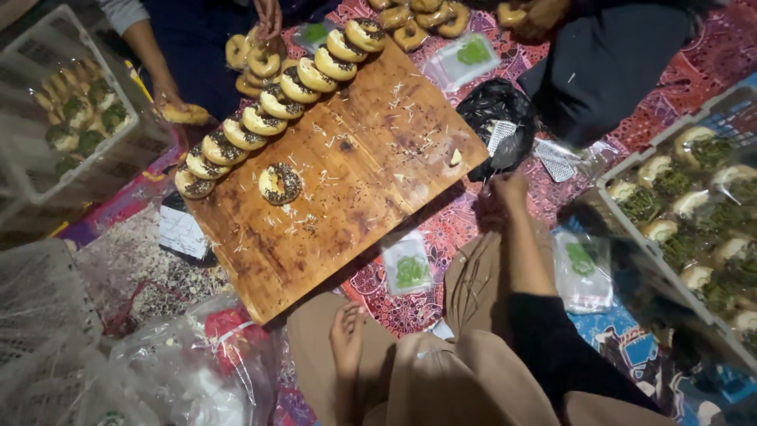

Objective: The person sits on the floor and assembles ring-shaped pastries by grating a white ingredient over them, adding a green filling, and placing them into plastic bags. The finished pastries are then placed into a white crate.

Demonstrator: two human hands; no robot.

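wooden board (355, 189) carries a row of topped doughnuts (272, 102). right hand (505, 189) reaches the black bag (497, 118), grip unclear; left hand (347, 335) rests open on the knee. bagging seems underway.

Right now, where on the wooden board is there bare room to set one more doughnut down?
The wooden board is bare across its middle and right side, between the doughnut row and the black bag; only crumbs lie there. The upper left edge is crowded, with a single doughnut beside it.

left hand (347, 338) on knee; right hand (507, 188) beside black bag (495, 110)
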